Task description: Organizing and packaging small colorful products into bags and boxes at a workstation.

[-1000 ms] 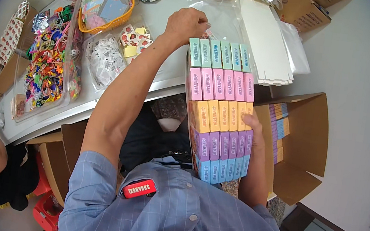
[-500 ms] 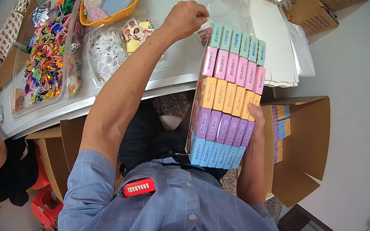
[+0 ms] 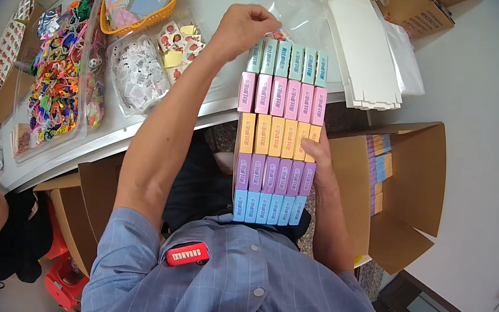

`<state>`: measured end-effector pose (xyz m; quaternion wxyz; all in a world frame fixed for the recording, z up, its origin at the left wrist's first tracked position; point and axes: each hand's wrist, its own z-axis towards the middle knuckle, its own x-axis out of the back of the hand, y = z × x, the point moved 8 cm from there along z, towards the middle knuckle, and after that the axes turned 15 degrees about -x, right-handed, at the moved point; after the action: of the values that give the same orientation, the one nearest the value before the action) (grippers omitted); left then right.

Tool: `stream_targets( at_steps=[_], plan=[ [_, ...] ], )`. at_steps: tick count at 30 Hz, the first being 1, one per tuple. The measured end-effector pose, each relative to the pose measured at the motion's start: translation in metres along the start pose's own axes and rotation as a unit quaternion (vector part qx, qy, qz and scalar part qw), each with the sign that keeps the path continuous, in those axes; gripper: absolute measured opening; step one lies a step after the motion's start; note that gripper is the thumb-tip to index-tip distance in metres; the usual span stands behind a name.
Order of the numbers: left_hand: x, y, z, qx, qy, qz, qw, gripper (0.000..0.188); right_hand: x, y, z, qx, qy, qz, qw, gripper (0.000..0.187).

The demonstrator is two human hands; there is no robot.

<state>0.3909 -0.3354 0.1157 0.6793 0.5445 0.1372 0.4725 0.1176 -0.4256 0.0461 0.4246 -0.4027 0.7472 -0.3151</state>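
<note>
My right hand (image 3: 318, 158) grips the right side of a block of small coloured boxes (image 3: 276, 135), its thumb over the orange row. The block has rows of green, pink, orange, purple and blue boxes, held upright in front of my body. Beyond its far left corner, my left hand (image 3: 246, 28) has its fingers closed in a pinch; what is in them, if anything, I cannot make out. Close to those fingertips are a small red printed piece (image 3: 279, 34) and a clear plastic bag (image 3: 307, 17) on the white table (image 3: 217, 88).
On the left are a tub of colourful cords (image 3: 62, 78), a yellow basket (image 3: 171, 8) and a bag of white tags (image 3: 140, 70). White card sheets (image 3: 359, 56) lie at the right. An open carton (image 3: 413, 192) of boxes stands below them. Another person (image 3: 9, 231) is at lower left.
The block of boxes has moved left with my right hand and now faces more squarely upward. My left hand has shifted slightly left and stays pinched.
</note>
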Motion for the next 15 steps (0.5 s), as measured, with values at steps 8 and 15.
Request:
stream_targets(
  at_steps=[8,15],
  plan=[
    [-0.008,0.014,-0.038,-0.003,0.147,-0.119,0.982,0.023,0.007,0.019,0.0,-0.016,-0.009,0.017,1.0,0.075],
    [-0.012,0.029,-0.036,-0.055,0.11,-0.045,0.991,0.022,-0.001,0.023,0.0,-0.061,0.008,0.064,0.996,0.067]
  ],
)
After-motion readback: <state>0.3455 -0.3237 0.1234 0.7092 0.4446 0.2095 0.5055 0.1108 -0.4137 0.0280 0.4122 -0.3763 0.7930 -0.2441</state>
